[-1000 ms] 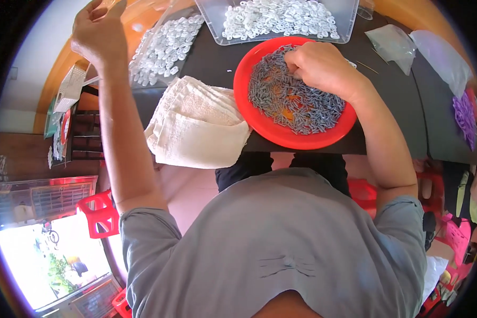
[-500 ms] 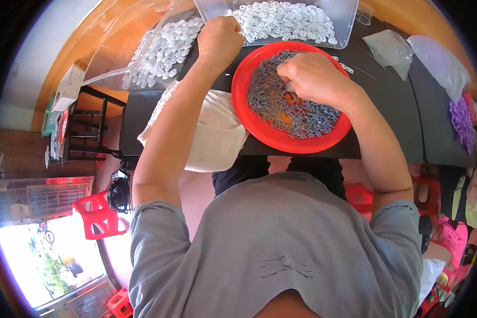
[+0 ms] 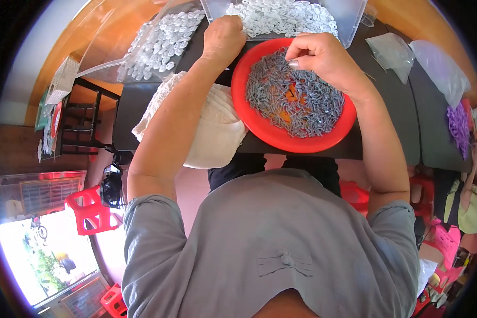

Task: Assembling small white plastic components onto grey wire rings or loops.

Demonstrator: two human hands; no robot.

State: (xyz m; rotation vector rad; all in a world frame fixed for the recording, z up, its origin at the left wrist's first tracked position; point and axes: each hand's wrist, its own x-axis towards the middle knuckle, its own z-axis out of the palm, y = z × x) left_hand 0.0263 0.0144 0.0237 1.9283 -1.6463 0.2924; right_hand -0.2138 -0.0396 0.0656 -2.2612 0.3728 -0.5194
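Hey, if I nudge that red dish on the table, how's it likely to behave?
The red dish looks broad and shallow, so it probably won't tip easily. The small grey pieces lie loose in it, so they may shift, or spill if it tilts.

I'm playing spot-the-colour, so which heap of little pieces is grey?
The grey heap is in the red bowl, under the right hand; the far heap and left heap are white.

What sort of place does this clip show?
Probably a small workshop or a home workroom, though I can't tell which. A dark table holds a round red tray of small gray pieces and a clear bin of white pieces, with a red plastic stool nearby.
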